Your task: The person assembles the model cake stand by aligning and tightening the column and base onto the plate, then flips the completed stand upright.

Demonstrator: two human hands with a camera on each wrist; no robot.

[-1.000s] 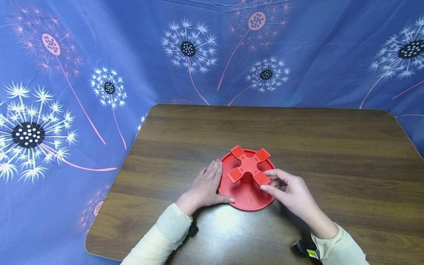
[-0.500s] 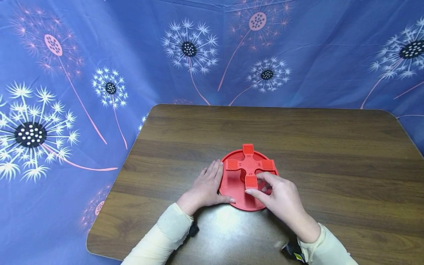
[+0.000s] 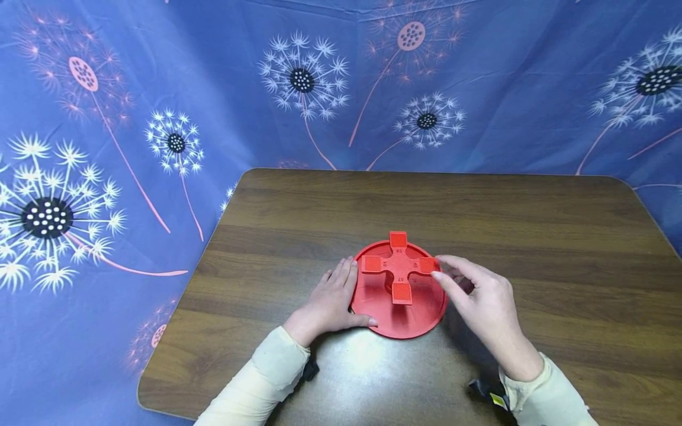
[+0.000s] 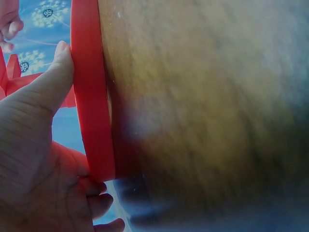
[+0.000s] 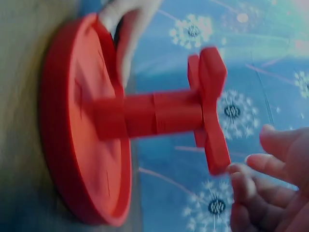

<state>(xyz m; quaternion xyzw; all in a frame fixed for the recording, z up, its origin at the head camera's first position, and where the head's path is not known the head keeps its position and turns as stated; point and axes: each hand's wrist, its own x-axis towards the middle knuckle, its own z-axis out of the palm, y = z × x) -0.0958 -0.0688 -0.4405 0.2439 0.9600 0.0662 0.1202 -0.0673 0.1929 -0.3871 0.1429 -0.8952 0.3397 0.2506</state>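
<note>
Head view: cross piece (image 3: 398,266) numerals too small.

Bright head view, tabletop glare, blurred wrist views

A dark wooden table (image 3: 533,236) stands before a blue cloth backdrop (image 3: 160,89) printed with white and pink dandelions.

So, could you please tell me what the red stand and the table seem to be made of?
Red stand: probably moulded plastic, one uniform matte red, with numbers moulded into its cross top. Table: dark wood-grain surface, possibly laminate, glossy enough to reflect glare near the hands.
</note>
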